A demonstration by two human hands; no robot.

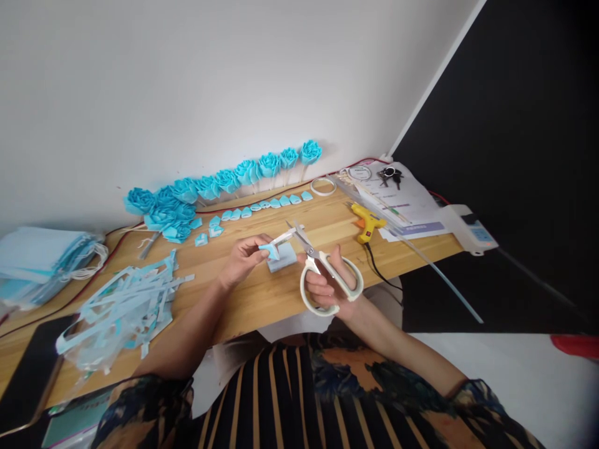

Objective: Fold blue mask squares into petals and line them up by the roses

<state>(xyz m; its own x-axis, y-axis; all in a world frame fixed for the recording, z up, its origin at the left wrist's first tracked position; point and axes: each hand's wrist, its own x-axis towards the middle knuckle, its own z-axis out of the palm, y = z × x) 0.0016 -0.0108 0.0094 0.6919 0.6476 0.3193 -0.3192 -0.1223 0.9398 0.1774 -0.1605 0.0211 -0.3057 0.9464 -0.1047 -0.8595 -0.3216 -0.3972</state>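
Note:
Between the fingertips of my left hand is a small folded blue petal, with a narrow white strip sticking out from it. My right hand has its thumb and fingers through the handles of white-handled scissors. The scissor blades are spread, and the strip's far end lies at them; whether it is cut through I cannot tell. Below the petal, a light-blue square stack lies on the wooden table. A row of similar folded petals runs behind my hands.
Several blue fabric roses line the wall. At left lie cut strips, a bagged stack of blue sheets and a phone. To the right are a yellow glue gun, a tape roll, papers and keys.

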